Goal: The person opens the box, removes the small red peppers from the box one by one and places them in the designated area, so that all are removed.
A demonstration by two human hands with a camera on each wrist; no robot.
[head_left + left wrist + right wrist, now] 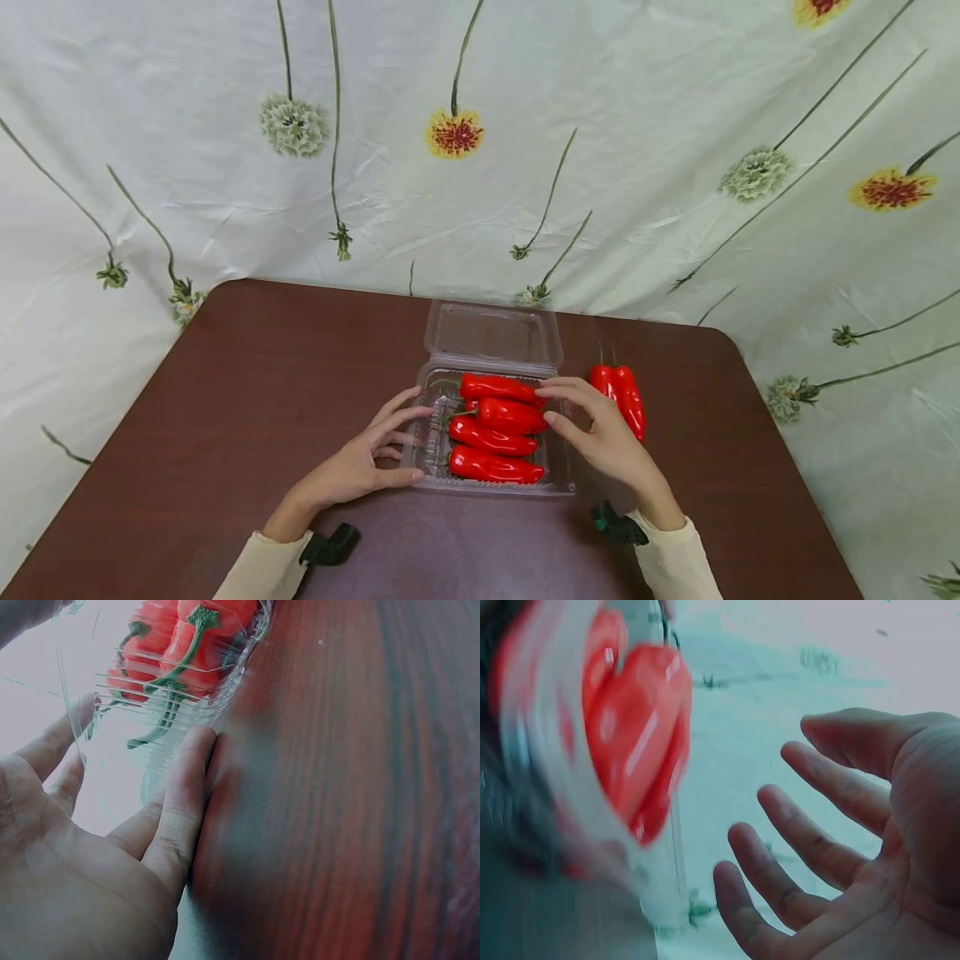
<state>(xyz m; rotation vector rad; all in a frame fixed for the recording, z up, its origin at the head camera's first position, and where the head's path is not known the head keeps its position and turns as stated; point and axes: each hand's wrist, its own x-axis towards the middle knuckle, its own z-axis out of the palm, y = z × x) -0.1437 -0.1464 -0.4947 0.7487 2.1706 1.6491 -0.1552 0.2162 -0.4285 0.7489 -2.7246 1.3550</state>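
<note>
Head view, and the left hand (pixel 356 467), loosely spread and gripping nothing, touches the left edge of the clear plastic hinged box (pixel 437 446), while the empty, relaxed right hand (pixel 606 435) hovers beside the glossy red, green-stemmed pepper (pixel 512 416) atop others inside, which a careless fingertip nudge could send rolling.

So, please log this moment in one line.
left hand: at clear rectangular plastic box; right hand: holding nothing; shiny red peppers: some inside, some beside

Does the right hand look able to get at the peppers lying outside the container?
Probably yes: the right hand is open, apparently holding nothing, close beside those peppers; the container sits to their left, so the way seems free.
</note>
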